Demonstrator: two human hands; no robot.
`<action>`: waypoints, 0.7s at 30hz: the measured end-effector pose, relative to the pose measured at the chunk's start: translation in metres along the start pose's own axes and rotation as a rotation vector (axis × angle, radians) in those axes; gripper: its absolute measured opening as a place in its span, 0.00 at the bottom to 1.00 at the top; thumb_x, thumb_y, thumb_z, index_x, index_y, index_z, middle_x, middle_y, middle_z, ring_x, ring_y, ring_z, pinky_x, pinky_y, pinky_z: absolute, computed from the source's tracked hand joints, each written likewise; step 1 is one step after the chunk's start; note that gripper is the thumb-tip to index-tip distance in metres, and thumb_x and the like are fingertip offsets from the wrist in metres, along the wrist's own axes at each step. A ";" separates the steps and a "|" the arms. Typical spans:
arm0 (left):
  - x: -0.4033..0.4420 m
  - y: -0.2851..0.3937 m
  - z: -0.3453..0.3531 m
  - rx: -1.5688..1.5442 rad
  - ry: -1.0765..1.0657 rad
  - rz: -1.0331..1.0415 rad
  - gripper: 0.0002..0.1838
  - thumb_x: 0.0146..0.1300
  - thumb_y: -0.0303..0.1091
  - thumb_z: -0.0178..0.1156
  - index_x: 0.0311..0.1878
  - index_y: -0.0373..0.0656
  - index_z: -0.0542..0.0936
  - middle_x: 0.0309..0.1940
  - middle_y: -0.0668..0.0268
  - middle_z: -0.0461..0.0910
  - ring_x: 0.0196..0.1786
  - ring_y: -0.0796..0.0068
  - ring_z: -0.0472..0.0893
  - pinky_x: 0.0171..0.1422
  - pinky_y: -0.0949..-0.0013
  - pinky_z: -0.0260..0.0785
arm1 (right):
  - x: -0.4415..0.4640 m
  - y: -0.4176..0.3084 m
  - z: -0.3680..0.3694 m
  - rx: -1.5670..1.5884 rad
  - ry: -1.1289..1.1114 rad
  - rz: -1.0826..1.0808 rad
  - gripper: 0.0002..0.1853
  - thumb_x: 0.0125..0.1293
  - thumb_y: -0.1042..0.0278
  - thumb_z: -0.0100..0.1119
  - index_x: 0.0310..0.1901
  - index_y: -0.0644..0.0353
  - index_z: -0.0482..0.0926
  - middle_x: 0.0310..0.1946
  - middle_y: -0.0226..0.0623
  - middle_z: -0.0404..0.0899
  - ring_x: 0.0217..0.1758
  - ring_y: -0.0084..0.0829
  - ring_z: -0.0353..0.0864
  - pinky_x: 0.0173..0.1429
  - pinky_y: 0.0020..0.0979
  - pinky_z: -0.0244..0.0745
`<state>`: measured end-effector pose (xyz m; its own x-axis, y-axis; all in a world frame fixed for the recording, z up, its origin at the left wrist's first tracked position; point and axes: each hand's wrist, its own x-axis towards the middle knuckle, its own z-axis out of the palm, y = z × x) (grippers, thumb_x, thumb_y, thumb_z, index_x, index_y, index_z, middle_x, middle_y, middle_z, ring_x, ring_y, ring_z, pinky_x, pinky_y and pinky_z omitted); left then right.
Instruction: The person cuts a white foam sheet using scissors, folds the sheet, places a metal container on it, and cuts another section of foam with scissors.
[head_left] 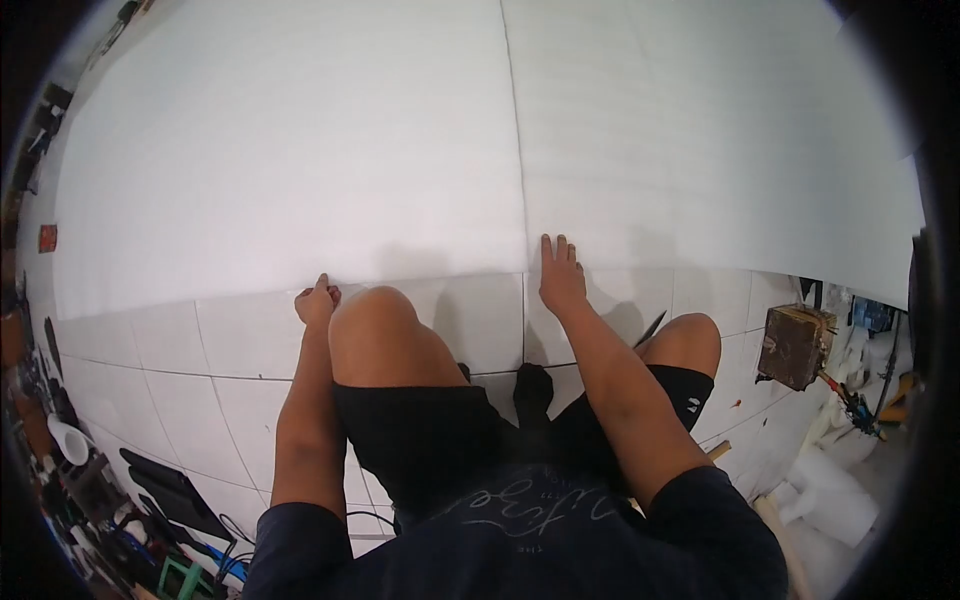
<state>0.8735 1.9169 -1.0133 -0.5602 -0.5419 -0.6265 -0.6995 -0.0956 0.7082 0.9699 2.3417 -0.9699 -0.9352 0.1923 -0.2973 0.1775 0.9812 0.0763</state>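
Two wide white sheets (pixel 300 150) (pixel 720 150) lie side by side on the tiled floor, with a thin dark line where their edges meet. Whether they are foam or another material I cannot tell. My left hand (pixel 318 302) is at the near edge of the left sheet, index finger stretched onto it and the other fingers partly curled, gripping nothing visible. Flat on the right sheet, just right of the joining line, my right hand (pixel 562 275) rests near the front edge with its fingers stretched out.
Pale floor tiles (pixel 160 400) show between the sheets and my squatting legs. A worn brown box (pixel 795 345) stands at the right, beside tools and white scraps (pixel 825 495). A black flat panel (pixel 175 490), cables and clutter line the left. A small red item (pixel 47 238) lies past the left sheet.
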 end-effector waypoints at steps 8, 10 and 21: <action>0.017 -0.016 -0.009 -0.027 -0.102 0.048 0.18 0.62 0.31 0.64 0.19 0.37 0.70 0.17 0.59 0.74 0.17 0.70 0.73 0.22 0.66 0.72 | 0.024 0.032 -0.013 0.157 -0.149 -0.016 0.29 0.62 0.71 0.55 0.66 0.60 0.66 0.62 0.47 0.70 0.63 0.48 0.73 0.60 0.43 0.75; -0.006 0.006 -0.008 -0.033 -0.077 -0.116 0.20 0.60 0.37 0.66 0.18 0.39 0.70 0.16 0.61 0.72 0.17 0.70 0.72 0.24 0.64 0.72 | 0.045 0.055 -0.016 0.358 -0.057 0.253 0.26 0.64 0.64 0.54 0.64 0.60 0.69 0.60 0.49 0.73 0.61 0.49 0.75 0.59 0.45 0.75; -0.189 0.131 -0.104 0.439 -0.233 0.035 0.24 0.60 0.41 0.66 0.52 0.32 0.76 0.33 0.59 0.80 0.30 0.76 0.78 0.35 0.69 0.72 | 0.068 0.307 -0.266 0.994 0.472 0.956 0.18 0.63 0.64 0.49 0.50 0.64 0.75 0.48 0.40 0.77 0.48 0.37 0.78 0.51 0.37 0.74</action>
<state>0.9339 1.9201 -0.7677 -0.6357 -0.3330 -0.6964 -0.7714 0.3068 0.5575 0.8791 2.6514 -0.7140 -0.3183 0.9339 -0.1627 0.7282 0.1310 -0.6728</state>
